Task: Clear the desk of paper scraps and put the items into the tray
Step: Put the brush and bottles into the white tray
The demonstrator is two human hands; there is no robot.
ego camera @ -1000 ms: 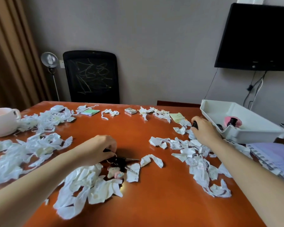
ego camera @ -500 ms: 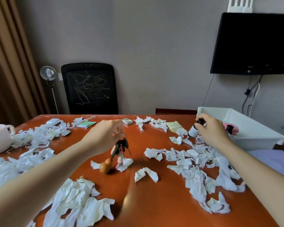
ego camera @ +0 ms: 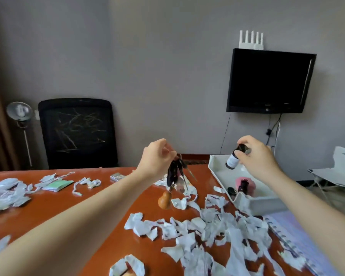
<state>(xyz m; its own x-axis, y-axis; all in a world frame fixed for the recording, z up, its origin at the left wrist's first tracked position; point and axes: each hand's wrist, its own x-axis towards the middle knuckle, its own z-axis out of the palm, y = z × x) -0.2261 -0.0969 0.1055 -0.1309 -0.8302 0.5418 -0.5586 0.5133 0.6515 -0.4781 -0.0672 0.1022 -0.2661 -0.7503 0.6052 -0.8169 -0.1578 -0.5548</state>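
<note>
Pinching a bunch of keys [ego camera: 174,173] in the left hand [ego camera: 155,156], dangling above the table [ego camera: 78,208]. Gripping a small dark bottle [ego camera: 233,160] in the right hand [ego camera: 256,156], over the far end of the white tray [ego camera: 257,205], with paper scraps [ego camera: 187,242] strewn below

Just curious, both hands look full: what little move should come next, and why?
Probably the right hand lowers and lets go of the small bottle: it hangs above the open tray, while the keys in the left hand dangle over the desk, short of the tray.
</note>
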